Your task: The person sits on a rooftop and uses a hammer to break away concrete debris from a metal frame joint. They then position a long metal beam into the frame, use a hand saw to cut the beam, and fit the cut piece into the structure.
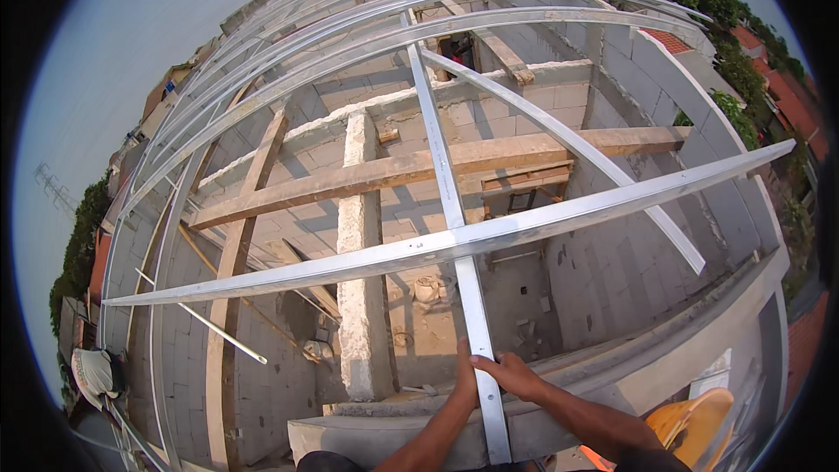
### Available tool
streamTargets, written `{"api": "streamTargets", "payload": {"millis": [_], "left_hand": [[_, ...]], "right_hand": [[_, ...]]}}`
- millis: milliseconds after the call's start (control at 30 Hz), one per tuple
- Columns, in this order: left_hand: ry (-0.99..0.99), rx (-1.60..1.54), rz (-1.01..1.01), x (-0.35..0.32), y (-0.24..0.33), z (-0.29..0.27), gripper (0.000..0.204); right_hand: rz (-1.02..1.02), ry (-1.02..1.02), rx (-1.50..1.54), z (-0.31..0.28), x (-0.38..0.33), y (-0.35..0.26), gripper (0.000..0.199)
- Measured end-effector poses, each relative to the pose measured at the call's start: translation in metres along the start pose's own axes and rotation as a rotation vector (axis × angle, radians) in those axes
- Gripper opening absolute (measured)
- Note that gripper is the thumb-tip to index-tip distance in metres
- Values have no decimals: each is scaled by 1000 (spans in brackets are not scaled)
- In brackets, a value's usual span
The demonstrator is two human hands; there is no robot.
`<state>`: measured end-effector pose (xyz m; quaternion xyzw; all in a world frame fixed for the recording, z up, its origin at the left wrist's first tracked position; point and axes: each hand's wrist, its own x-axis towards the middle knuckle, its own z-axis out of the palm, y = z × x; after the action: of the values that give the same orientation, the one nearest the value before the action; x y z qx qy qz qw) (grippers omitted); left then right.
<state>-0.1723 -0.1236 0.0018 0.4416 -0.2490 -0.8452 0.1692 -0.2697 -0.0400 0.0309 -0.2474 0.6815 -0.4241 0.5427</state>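
A light steel roof channel runs away from me, from the lower edge up to the frame of metal members. My left hand is closed against its left side near the close end. From the right, my right hand grips the same channel, with the thumb across its top face. Just beyond, a long crosswise steel channel passes over it. Farther off, a diagonal steel channel slopes down to the right from the same member. The undersides of my fingers are hidden.
Below lie grey block walls, a wooden beam and a rough concrete beam. Several parallel steel channels span the far side. A concrete ledge is close under me. At far left is another person; a yellow curved object sits lower right.
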Motion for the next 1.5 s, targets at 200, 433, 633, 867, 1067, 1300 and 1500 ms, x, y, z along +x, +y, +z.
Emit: {"api": "streamTargets", "payload": {"millis": [200, 433, 633, 867, 1067, 1300, 1500], "left_hand": [[59, 29, -4, -13, 6, 10, 66], [121, 65, 15, -28, 14, 24, 73], [116, 94, 46, -38, 20, 33, 74], [200, 159, 24, -49, 29, 35, 75], [130, 144, 51, -27, 16, 44, 73], [20, 160, 287, -47, 35, 44, 52], [56, 172, 250, -51, 35, 50, 48]], "right_hand": [[-37, 18, 73, -3, -17, -14, 70], [-37, -38, -8, -11, -18, -13, 65], [-104, 2, 99, -8, -17, -5, 68], [-68, -24, 29, -7, -20, -10, 68], [-95, -5, 81, -24, -16, 4, 74], [-186, -61, 83, -16, -24, -19, 88], [-223, -43, 95, -25, -30, -21, 89]]}}
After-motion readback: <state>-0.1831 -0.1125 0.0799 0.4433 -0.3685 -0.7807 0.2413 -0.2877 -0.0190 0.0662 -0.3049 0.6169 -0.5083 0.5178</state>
